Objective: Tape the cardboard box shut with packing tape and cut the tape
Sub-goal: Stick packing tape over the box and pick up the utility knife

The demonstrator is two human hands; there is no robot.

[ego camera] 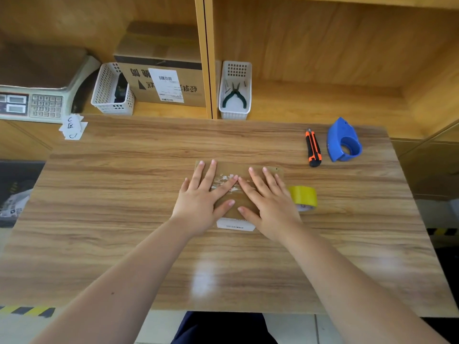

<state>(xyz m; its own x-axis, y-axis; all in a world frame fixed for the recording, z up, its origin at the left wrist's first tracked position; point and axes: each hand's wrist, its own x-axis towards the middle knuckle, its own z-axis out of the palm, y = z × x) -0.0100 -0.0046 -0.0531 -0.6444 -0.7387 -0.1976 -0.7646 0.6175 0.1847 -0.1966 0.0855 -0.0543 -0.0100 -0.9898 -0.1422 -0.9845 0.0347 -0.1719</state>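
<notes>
Nearest to me, both bare forearms reach forward over the wood-grain laminate worktop (124, 244). My left hand (201, 197) and right hand (267, 202) lie flat, fingers spread, palms down on top of the small brown cardboard box (236, 167), which sits near the middle of the worktop; the two index fingertips almost meet over a scuffed whitish strip of old tape residue along the box's top. Neither hand is pinching anything. A white printed label (236, 225) shows on the box's near face, between my wrists. Just beside the box on the right, touching or nearly touching my right hand, lies a roll of yellow packing tape (304, 196). Farther back on the right are an orange-and-black utility knife (313, 148) and, next to it, a blue plastic tape dispenser (342, 141), both well apart from the box. At the far left edge lies a small stack of white paper slips (73, 127). Beyond the worktop, the wooden shelf (323, 103) holds a white mesh basket with green-handled pliers (234, 95), a larger cardboard carton with a shipping label (164, 80), another white mesh basket (111, 90), and a digital weighing scale (37, 95).
</notes>
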